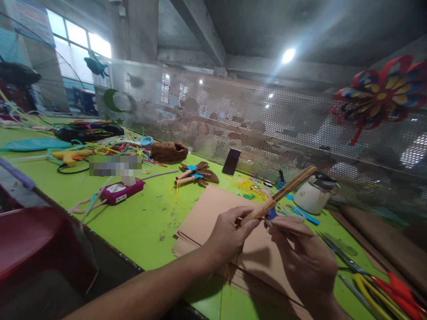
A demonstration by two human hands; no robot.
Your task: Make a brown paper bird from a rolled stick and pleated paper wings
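My left hand [230,231] is closed around the lower end of a tan rolled paper stick [282,194], which slants up to the right with thin yellow string near its tip. My right hand [302,255] pinches a flat brown paper piece [295,229] against the stick's lower end. A small blue bit [271,213] shows between the hands; the exact join is hidden by fingers. Both hands are above a stack of tan paper sheets [207,213]. Loose yellow strings [228,273] hang below my left hand.
Two rolled sticks with brown fanned leaves [196,174] lie behind the paper. A phone [231,161] leans against the mesh partition [213,106]. A white jug [313,195] and scissors [347,253] are on the right. A purple power strip [123,191] sits left, near a red stool [30,240].
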